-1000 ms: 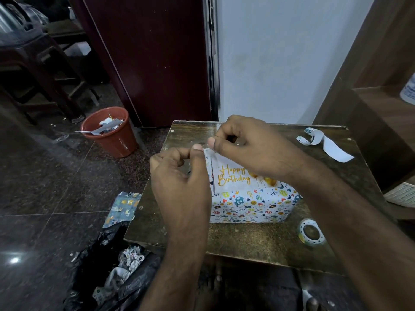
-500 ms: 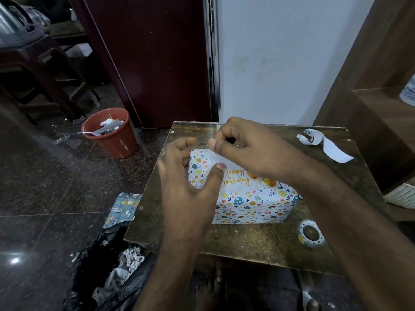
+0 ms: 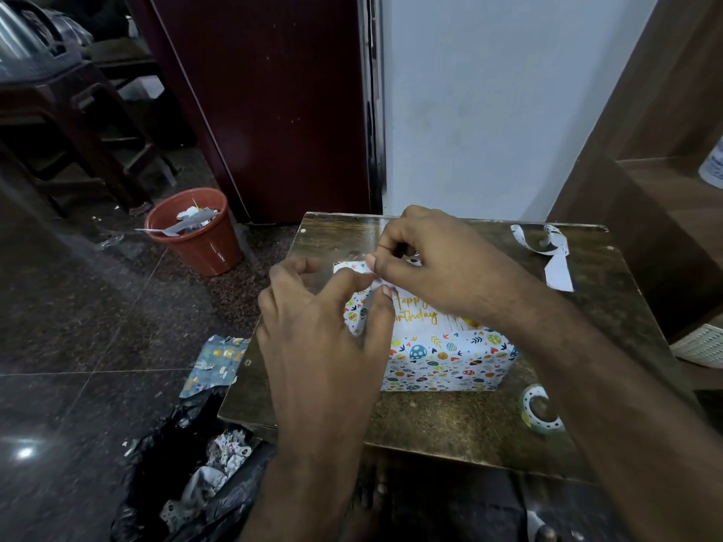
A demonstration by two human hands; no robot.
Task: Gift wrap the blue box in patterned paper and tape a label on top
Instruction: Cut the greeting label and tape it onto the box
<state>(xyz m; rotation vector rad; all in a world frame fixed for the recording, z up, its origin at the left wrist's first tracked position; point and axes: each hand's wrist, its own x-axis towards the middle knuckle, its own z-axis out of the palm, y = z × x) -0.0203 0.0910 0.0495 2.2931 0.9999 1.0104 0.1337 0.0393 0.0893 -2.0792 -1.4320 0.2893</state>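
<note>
The gift box [image 3: 442,357] lies on the tabletop [image 3: 430,420] beneath both hands — the left hand [image 3: 321,338] curls round its end, thumb pressing the top, while just beyond that thumb the right hand [image 3: 442,264] pinches the paper flap [image 3: 352,266].

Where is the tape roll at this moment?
Head view: the tape roll lies on the table, near right, just right of the wrapped box.
</note>
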